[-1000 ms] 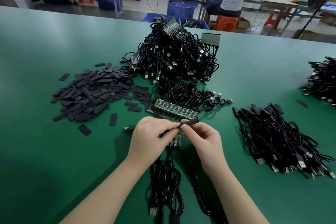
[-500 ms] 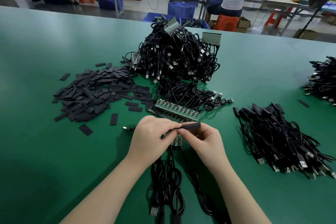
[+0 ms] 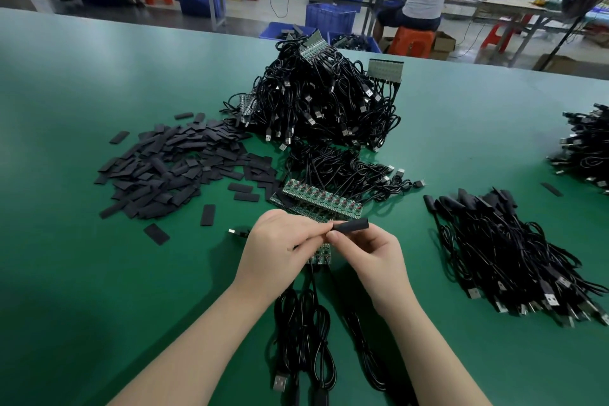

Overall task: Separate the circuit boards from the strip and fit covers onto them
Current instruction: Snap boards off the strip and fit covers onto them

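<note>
My right hand point(image 3: 369, 254) pinches a black sleeve cover point(image 3: 352, 225) between thumb and fingers, level and pointing right. My left hand point(image 3: 280, 249) curls round a short strip of green circuit boards point(image 3: 319, 254); its fingertips meet the cover's left end. The board inside the cover is hidden. Black cables point(image 3: 306, 333) trail from the strip toward me. A longer strip of green circuit boards point(image 3: 321, 198) lies just beyond my hands.
A heap of flat black covers point(image 3: 171, 171) lies to the left. A tall pile of cabled board strips point(image 3: 323, 102) stands behind. Covered cables point(image 3: 514, 257) are piled on the right, with more at the far right edge point(image 3: 586, 148). The green table point(image 3: 99, 273) spreads all around.
The black cover has slid further onto the board and turned level, and my right hand's fingers shifted along it. My left hand has stayed put.
</note>
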